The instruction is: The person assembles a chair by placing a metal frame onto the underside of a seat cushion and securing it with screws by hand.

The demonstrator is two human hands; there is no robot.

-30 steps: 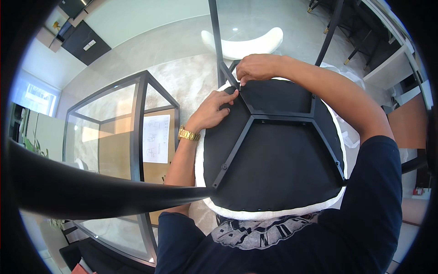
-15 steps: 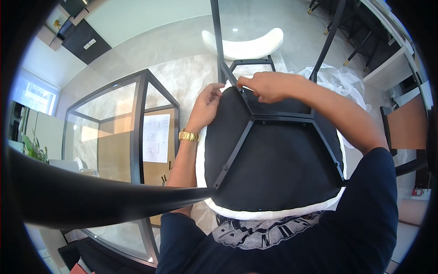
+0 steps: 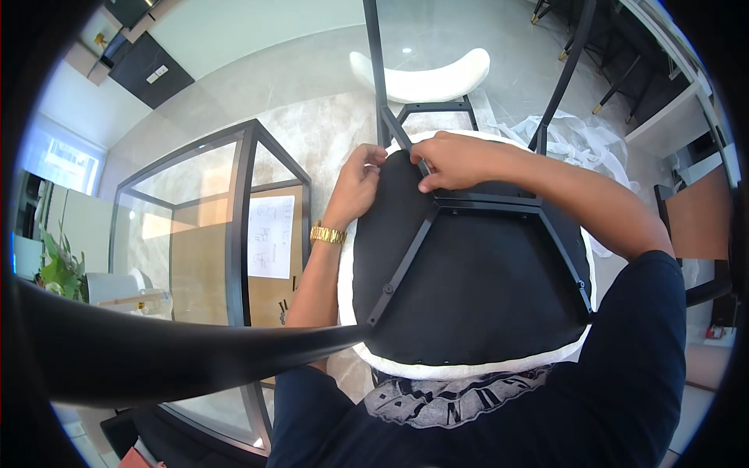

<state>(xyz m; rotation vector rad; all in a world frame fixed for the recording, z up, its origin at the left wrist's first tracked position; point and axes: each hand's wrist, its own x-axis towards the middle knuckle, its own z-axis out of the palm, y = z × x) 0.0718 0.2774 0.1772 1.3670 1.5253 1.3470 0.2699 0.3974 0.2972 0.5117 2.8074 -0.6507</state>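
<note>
Seat (image 3: pixel 484 304) lies underside-up in the head view, black frame (image 3: pixel 485 206) across it, right hand (image 3: pixel 460 160) curled against the frame's upper left, left hand (image 3: pixel 355 183) half-open beside the seat's edge, though I cannot tell whether either holds anything.

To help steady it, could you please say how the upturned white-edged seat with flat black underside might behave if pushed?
The seat would probably feel stiff, given the angular black metal-looking frame across it. Its long black legs might make it tip.
</note>
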